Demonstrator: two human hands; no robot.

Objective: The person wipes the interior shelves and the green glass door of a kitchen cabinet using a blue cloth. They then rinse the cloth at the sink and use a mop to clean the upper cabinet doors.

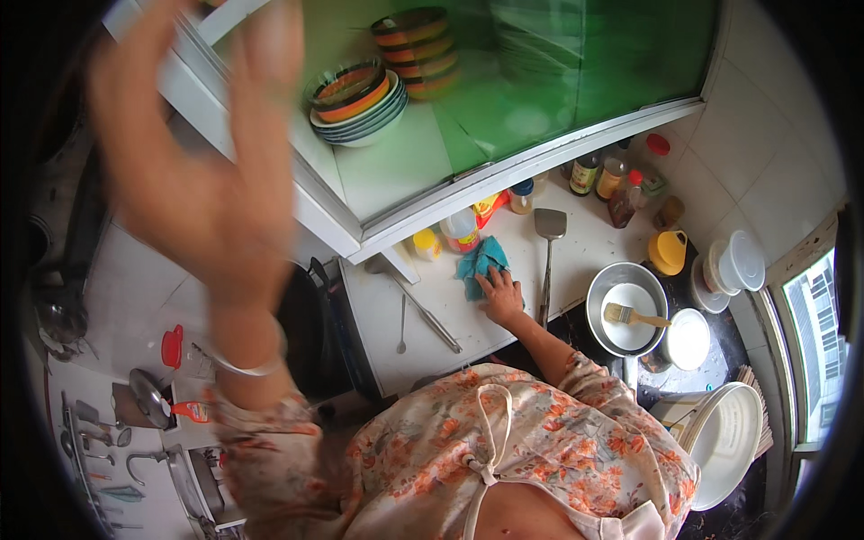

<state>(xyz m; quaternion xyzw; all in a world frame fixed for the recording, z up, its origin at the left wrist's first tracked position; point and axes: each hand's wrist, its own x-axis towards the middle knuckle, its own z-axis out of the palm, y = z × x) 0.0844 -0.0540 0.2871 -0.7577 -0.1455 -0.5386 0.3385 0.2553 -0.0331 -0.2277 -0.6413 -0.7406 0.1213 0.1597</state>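
Observation:
Raised close to the camera and blurred, my left hand (202,162) has its fingers apart, holds nothing and wears a bangle on the wrist. It is in front of the frame of a glass-fronted cabinet (533,158). Lower down, my right hand (503,297) presses and grips a crumpled teal cloth (487,256) on the white counter (432,304). A metal spatula (548,250) lies to the right of that hand, a long-handled metal utensil (432,319) and a small spoon (403,324) to its left. A yellow-lidded jar (426,244) and a clear tub (460,229) stand just beyond the cloth.
Stacked bowls (361,108) sit inside the cabinet, whose edge overhangs the counter. Sauce bottles (611,177) stand at the back. At right are a saucepan (594,290) with a brush (634,315) across a white bowl and a large bucket (729,445). A dark wok (300,331) is at left.

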